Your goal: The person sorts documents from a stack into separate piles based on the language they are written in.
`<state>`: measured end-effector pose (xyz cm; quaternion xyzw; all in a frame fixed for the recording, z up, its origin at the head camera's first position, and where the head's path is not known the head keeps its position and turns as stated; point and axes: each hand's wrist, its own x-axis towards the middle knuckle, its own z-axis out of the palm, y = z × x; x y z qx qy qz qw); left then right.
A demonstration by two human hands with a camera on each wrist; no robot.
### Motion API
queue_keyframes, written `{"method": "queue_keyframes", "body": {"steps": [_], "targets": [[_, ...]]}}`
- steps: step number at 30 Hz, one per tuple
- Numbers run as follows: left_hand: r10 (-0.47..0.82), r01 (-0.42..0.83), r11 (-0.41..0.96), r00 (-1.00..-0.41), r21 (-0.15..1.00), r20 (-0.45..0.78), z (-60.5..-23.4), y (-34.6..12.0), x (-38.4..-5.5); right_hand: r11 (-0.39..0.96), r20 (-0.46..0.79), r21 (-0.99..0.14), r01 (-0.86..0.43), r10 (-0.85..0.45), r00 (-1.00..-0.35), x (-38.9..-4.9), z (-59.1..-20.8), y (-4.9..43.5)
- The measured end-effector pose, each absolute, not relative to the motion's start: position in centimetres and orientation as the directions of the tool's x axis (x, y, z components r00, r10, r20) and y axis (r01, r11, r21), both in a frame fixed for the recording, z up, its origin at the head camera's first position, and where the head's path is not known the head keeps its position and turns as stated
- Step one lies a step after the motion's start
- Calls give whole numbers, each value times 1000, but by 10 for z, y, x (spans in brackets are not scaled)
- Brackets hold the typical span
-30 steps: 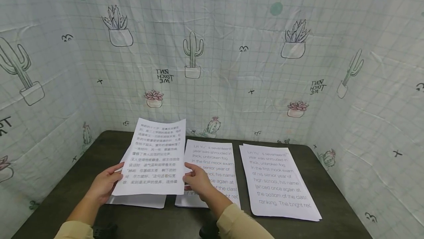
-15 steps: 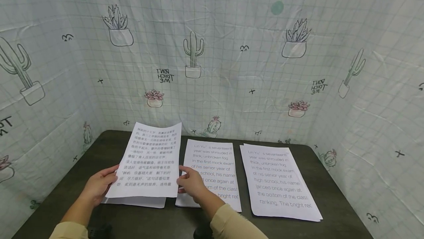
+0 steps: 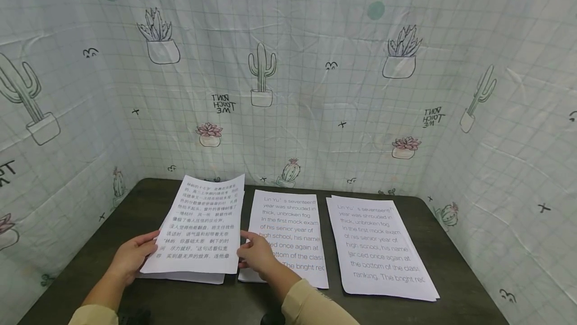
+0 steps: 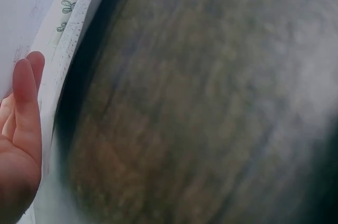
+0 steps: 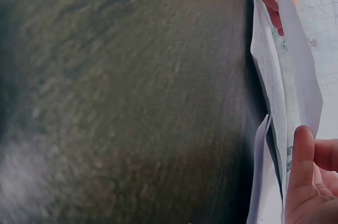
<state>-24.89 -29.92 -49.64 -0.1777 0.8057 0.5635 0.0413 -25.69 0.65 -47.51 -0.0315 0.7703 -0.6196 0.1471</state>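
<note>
Sheet of thin white paper with small dark Chinese print (image 3: pixel 198 225), pinched by both hands in the lower left of the frame

The person's left hand (image 3: pixel 132 256) is at the sheet's left edge, thumb and fingers nearly closed on the paper. The right hand (image 3: pixel 258 255) pinches the opposite edge, its fingers bent and partly hidden by the wrist's angle. Between them the sheet lies tilted and slightly bowed, its print facing the head camera. The right wrist view shows it curving on the right side, with a gap between it and the paper below.

Under the sheet is a pile of white paper (image 3: pixel 189 278), visible mainly as a strip along its bottom edge. Right of that, near the centre, lies a stack of white sheets with large grey English print (image 3: pixel 288 230); the right hand covers its lower left part, and whether it touches the stack cannot be told. A second stack with the same English lines (image 3: pixel 380 250) lies farther right, its edges uneven.

All rest on a dark brown tabletop (image 3: pixel 387 310). Behind, a pale gridded curtain with cactus drawings (image 3: pixel 306 89) fills the upper frame. Beige sleeves (image 3: pixel 317 305) enter at the bottom. The left wrist view is mostly blurred dark surface.
</note>
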Motion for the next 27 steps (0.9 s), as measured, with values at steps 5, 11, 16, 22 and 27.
{"method": "queue_keyframes", "body": {"steps": [5,11,16,22,27], "targets": [[-263,-347,330,-927,878,-268,-499,-301,-249,241,-207,-959,149,-236,-950,-257,-477,4],[-282,-347,348,-925,871,-256,-500,-301,-249,252,-224,-954,162,-242,-944,-255,-476,3],[-299,-348,367,-922,863,-245,-502,-300,-249,260,-227,-952,161,-248,-942,-253,-477,2],[-316,-361,401,-917,842,-243,-504,-300,-250,280,-226,-948,150,-259,-939,-252,-480,0],[-322,-351,457,-922,817,-215,-503,-299,-251,303,-231,-941,150,-253,-939,-252,-482,-1]]}}
